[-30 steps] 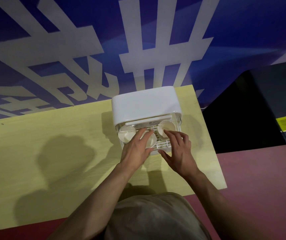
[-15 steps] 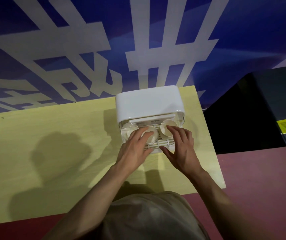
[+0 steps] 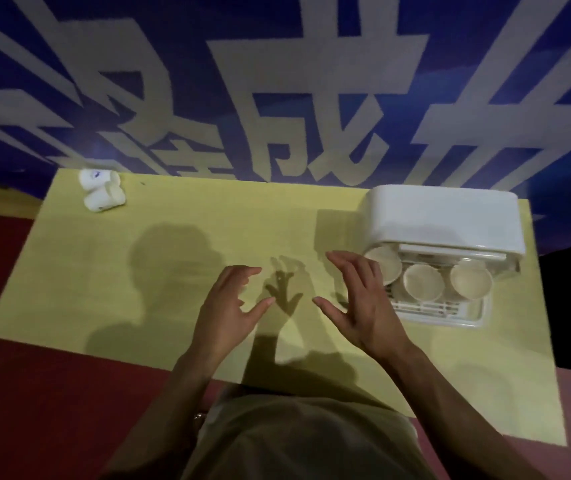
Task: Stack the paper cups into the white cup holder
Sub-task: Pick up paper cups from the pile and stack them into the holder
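Note:
The white cup holder (image 3: 443, 220) stands at the right end of the yellow table, its slatted tray pulled out toward me. Three paper cups stand upright in the tray: a left cup (image 3: 386, 266), a middle cup (image 3: 423, 283) and a right cup (image 3: 471, 282). Two more paper cups (image 3: 102, 192) lie on their sides at the table's far left corner. My left hand (image 3: 227, 308) hovers over the middle of the table with fingers spread, holding nothing. My right hand (image 3: 363, 299) hovers just left of the holder, also spread and holding nothing.
The yellow table (image 3: 173, 244) sits against a blue wall with large white characters. Red floor lies to the left and in front. A dark object fills the space right of the table. Shadows of my head and hands fall on the tabletop.
Both hands have left the cups in the tray and drawn back to the left. The view has swung left, so the holder now sits at the right and the two loose cups appear.

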The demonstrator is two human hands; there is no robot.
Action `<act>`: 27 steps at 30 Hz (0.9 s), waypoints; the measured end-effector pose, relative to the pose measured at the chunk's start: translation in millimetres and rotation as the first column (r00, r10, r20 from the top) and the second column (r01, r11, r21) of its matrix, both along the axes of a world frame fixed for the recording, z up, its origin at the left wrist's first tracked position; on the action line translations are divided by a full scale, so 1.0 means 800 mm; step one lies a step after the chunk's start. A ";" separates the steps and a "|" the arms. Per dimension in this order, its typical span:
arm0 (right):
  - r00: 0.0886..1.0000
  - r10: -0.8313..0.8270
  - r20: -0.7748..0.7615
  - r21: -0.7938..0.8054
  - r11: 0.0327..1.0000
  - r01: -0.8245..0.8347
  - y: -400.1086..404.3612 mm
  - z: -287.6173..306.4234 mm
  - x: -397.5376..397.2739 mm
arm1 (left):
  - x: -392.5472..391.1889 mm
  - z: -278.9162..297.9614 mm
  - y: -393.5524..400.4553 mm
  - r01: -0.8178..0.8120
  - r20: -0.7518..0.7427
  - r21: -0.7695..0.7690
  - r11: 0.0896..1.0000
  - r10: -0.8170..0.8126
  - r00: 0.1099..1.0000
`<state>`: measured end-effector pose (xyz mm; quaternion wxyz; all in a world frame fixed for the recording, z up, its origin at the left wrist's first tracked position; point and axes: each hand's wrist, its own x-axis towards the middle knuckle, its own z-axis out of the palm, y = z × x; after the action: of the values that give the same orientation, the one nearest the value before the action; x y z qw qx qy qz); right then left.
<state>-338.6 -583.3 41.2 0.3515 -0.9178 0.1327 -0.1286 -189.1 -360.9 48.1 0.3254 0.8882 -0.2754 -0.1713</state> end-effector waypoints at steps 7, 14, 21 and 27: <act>0.995 0.078 -0.060 -0.031 0.996 -0.080 0.121 -0.007 0.153 | 0.167 -0.021 0.165 -0.259 -0.054 -0.028 0.965 0.258 0.965; 0.981 0.091 -0.170 0.010 0.996 -0.090 0.246 -0.024 0.304 | 0.386 -0.049 0.313 -0.348 0.029 -0.006 0.938 0.348 0.937; 0.976 0.042 -0.213 -0.035 0.998 -0.051 0.296 -0.023 0.431 | 0.556 -0.100 0.333 -0.190 0.127 0.134 0.973 0.173 0.977; 0.971 0.016 -0.240 -0.083 0.996 -0.037 0.304 -0.026 0.495 | 0.627 -0.151 0.290 -0.047 0.060 0.329 0.943 0.029 0.998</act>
<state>57.5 -340.3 20.3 0.2944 -0.9427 0.1561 -0.0178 312.4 -128.7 -72.9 0.1675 0.9397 -0.2342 -0.1846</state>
